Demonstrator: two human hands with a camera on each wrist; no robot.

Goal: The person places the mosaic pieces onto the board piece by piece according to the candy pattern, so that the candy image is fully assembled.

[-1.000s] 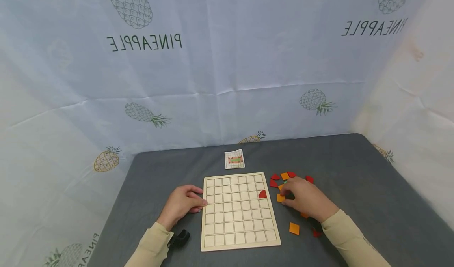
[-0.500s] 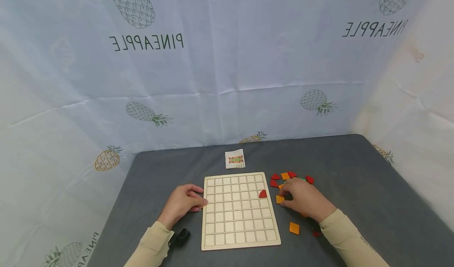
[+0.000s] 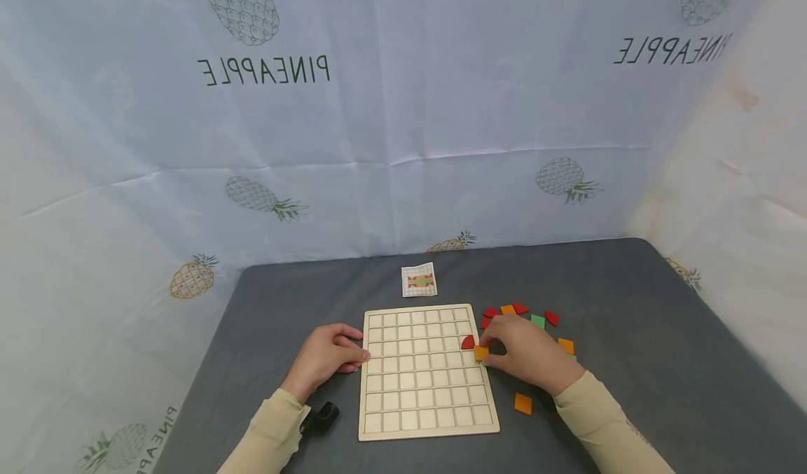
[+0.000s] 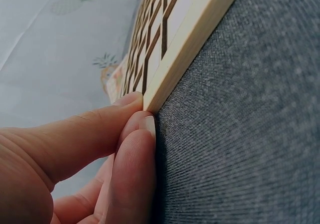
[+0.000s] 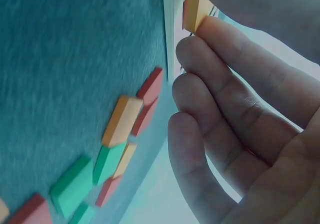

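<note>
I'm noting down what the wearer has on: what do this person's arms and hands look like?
The left hand and right hand are ungloved, with no rings visible. The left sleeve and right sleeve are long and cream; the right one bears a faint dark mark, too small to read. A curved black piece shows by the left one.

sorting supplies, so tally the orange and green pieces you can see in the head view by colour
Orange pieces: 4, one of them in the right hand's grip
Green pieces: 2, one partly covered
Total: 6 visible; the right hand and arm may hide others
</note>
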